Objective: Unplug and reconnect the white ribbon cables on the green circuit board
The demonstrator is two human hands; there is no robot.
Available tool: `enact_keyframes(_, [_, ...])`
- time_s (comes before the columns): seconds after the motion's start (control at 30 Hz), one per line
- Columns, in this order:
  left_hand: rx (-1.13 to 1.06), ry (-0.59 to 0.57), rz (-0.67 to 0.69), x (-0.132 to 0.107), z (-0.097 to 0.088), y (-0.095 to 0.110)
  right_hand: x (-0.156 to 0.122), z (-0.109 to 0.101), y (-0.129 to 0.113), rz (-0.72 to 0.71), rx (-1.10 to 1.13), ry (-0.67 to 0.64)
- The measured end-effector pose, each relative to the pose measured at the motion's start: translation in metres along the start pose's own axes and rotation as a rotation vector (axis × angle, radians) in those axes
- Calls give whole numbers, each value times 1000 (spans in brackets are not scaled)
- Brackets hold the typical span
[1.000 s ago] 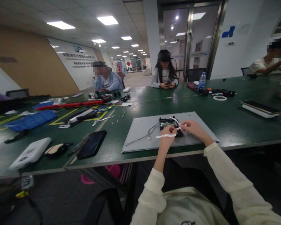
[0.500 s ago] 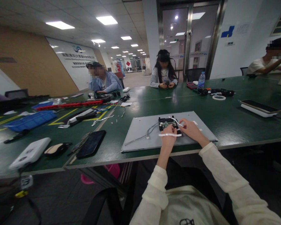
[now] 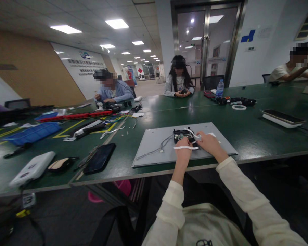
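Note:
On a flat light-grey panel point(image 3: 154, 140) lies a black frame with a circuit board point(image 3: 179, 136) in it and thin grey wires point(image 3: 162, 147) trailing left. My left hand point(image 3: 184, 147) is closed, its bent fingers over the frame's near side; what they hold is hidden. A white strip point(image 3: 193, 148) runs across the back of that hand. My right hand point(image 3: 208, 140) is at the frame's right side, thumb and fingers pinched by the end of another white strip point(image 3: 189, 130), which curves over the frame's far right corner. Its fingertips are partly blurred.
Left of the panel lie a black phone point(image 3: 100, 158), a mouse-like object point(image 3: 62, 164), a white box point(image 3: 33, 168) and a blue tray point(image 3: 33, 132). A white tape ring point(image 3: 238, 107), a bottle point(image 3: 220, 89) and another phone point(image 3: 283, 116) are to the right. Several people sit around the table.
My right hand has shifted slightly at the strip's end, its fingers a little lower. The left hand has barely moved. Across the table, the person at the left has raised a hand.

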State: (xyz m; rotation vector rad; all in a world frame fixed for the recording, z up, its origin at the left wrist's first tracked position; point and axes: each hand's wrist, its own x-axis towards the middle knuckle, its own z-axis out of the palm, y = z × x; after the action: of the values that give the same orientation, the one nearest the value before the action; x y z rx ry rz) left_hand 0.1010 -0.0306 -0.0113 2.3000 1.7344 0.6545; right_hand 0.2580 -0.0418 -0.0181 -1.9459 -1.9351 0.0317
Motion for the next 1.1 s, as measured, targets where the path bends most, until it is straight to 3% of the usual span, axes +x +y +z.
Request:
enact_keyframes(0.17, [-43, 32, -20, -4, -2, 1, 0, -2, 3, 88, -79, 0])
enact_keyframes(0.33, [-19, 32, -44, -8, -5, 3, -2, -1, 5, 55, -32, 31])
enact_keyframes(0.57, [13, 21, -44, -11, -8, 5, -5, -5, 0, -201, 419, 210])
enact_keyframes(0.63, [15, 9, -47, -11, -9, 6, -7, -8, -3, -276, 564, 156])
enact_keyframes(0.8, [55, 20, -45, -12, -11, 8, -14, -11, -6, -324, 870, -155])
enact_keyframes(1.0, [73, 19, -43, -13, -10, 6, -17, -19, -8, -404, 1097, -419])
enact_keyframes(1.1, [48, 37, -14, -14, -9, 4, -16, -22, -7, -459, 1156, -476])
